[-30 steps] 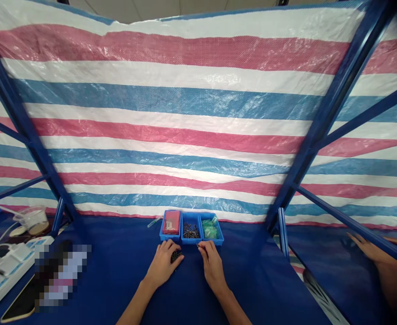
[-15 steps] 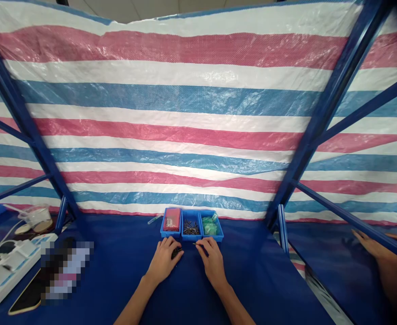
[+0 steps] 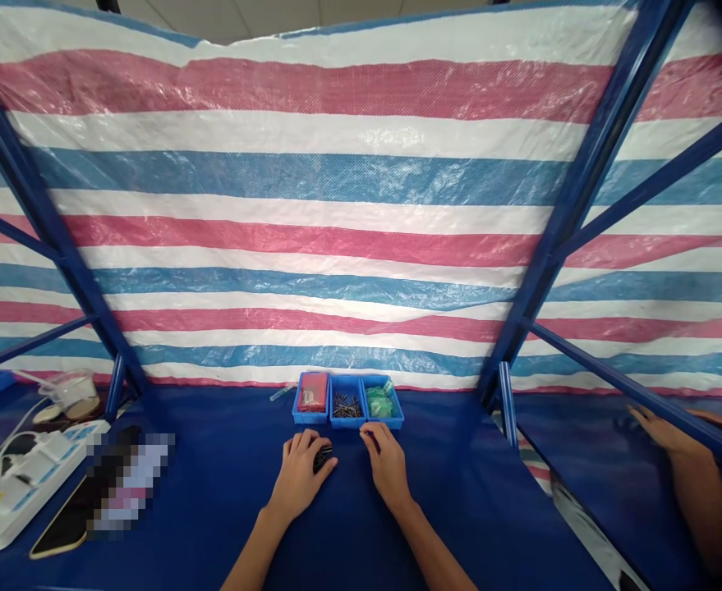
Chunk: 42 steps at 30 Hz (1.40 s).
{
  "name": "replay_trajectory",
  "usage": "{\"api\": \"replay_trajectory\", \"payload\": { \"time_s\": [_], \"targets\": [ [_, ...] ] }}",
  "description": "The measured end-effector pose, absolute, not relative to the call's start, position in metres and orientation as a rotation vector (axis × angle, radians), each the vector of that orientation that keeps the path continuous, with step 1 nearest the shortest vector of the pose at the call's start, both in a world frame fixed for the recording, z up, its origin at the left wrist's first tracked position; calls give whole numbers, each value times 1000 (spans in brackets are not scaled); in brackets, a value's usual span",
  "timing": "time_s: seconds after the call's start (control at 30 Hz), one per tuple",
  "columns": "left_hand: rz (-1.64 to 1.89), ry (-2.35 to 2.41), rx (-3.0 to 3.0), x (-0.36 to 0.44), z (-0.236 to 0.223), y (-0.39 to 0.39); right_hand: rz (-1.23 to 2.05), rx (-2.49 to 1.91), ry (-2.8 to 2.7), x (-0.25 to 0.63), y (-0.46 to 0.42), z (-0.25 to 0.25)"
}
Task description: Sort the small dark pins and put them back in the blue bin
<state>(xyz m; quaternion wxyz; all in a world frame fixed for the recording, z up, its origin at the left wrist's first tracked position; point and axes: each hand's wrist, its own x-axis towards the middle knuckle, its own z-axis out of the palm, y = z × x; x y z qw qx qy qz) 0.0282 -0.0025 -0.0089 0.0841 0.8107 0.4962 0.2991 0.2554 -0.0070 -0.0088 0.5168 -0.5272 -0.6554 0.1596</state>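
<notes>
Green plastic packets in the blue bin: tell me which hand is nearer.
Right. The right hand is just on the near side of the green plastic packets; the left hand is farther off, nearer the viewer and to their left.

One camera, on the person's head, looks forward and down. It sees the left hand [image 3: 299,480] and right hand [image 3: 388,466] near, on the table [image 3: 213,484], and the sheet [image 3: 336,180] far off. Its top right is maybe too dark.
</notes>
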Motion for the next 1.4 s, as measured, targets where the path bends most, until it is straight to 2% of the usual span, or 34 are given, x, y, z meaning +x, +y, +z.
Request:
{"api": "replay_trajectory", "payload": {
  "time_s": [0.17, 0.53, 0.73, 1.1, 1.4],
  "targets": [
    [885, 1500, 2452, 29, -10, -6, 518, -1309, -1520, 256, -5, -11],
    [847, 1452, 2507, 26, -11, -5, 372, -1324, -1587, 254, -10, -6],
    [879, 1487, 2501, 26, -14, -4, 611, -1354, -1414, 247, -10, 0],
    [919, 1513, 2461, 27, -13, -5, 855, -1246, -1263, 233, 25, 20],
    [867, 1565, 2402, 26, -16, -5, 523, -1199, -1921, 223, 10, -4]
  ]
}}
